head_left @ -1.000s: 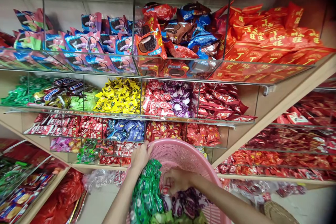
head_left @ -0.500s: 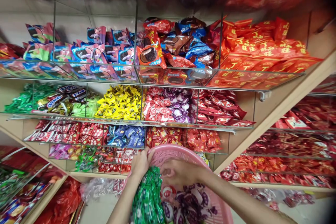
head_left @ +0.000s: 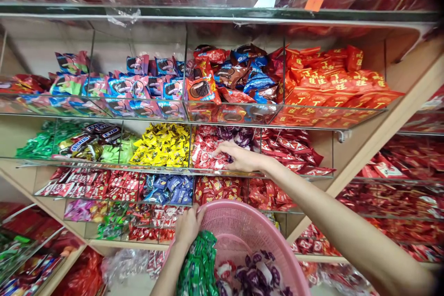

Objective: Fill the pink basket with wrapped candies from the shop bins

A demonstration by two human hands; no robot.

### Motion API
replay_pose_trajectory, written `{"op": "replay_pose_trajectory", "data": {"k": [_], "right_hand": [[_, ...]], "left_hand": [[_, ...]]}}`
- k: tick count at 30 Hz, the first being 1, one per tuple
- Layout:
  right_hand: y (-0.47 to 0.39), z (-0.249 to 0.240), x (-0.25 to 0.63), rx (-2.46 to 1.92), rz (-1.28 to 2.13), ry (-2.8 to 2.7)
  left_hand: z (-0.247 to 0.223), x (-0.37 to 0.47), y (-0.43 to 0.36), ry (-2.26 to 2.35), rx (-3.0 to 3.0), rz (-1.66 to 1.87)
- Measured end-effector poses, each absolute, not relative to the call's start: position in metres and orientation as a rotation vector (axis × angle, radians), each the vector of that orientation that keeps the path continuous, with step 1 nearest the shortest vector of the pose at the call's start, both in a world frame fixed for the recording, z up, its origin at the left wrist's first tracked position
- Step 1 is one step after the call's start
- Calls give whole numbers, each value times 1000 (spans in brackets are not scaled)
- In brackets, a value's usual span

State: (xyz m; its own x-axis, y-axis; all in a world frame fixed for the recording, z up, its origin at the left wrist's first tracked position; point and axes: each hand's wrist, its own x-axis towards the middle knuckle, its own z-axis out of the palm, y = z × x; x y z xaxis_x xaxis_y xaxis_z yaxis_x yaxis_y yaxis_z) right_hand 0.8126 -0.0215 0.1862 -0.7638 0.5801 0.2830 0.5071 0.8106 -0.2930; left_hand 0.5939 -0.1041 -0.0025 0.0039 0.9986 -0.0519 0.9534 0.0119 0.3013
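My left hand (head_left: 187, 227) is closed on the left rim of a pink plastic basket (head_left: 236, 224). Inside the basket, green-wrapped candies (head_left: 198, 263) are stacked at the left. Purple-and-white wrapped candies (head_left: 262, 272) lie loose toward the right, beside a few red-and-white ones (head_left: 225, 269). Up at the middle shelf, my right hand (head_left: 240, 156) reaches over the front glass into a compartment, palm down and fingers apart. Red-and-white wrapped candies (head_left: 204, 150) lie right at its fingertips, with purple-wrapped candies (head_left: 243, 135) behind it.
Glass-fronted shelves hold yellow candies (head_left: 163, 145), Snickers bars (head_left: 79, 142), blue-wrapped candies (head_left: 169, 188) and red-wrapped packets (head_left: 289, 145). Orange-red packets (head_left: 329, 78) fill the upper shelf's right. A glass lip (head_left: 173, 169) runs along the middle shelf. Slanted wooden panels (head_left: 374, 148) flank the shelves.
My right hand has left the basket and risen to the red-and-white candies on the shelf. My left hand still grips the rim. The view has tilted up slightly.
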Motion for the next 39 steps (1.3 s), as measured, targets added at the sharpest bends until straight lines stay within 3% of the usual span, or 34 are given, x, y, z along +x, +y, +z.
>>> {"op": "replay_pose_trajectory", "data": {"k": [14,20,23,28,33,39], "right_hand": [[-12,179,811,-751,434,-2520],[-64,196,824,-693,566,-2326],[-100,191,821,-635,807,-2348],[-121,109,806,-588,1219,-2423],[-112,-1,799,-1034,1297,-2364],[-119,-44,787,-1432,1470,-2117]], "left_hand": [[-3,594,-102,2030,2010,251],[1,596,-103,2028,2035,237],[4,596,-104,2030,2049,223],[6,597,-105,2051,2045,169],[6,597,-107,2027,2072,203],[9,597,-107,2027,2070,189]]}}
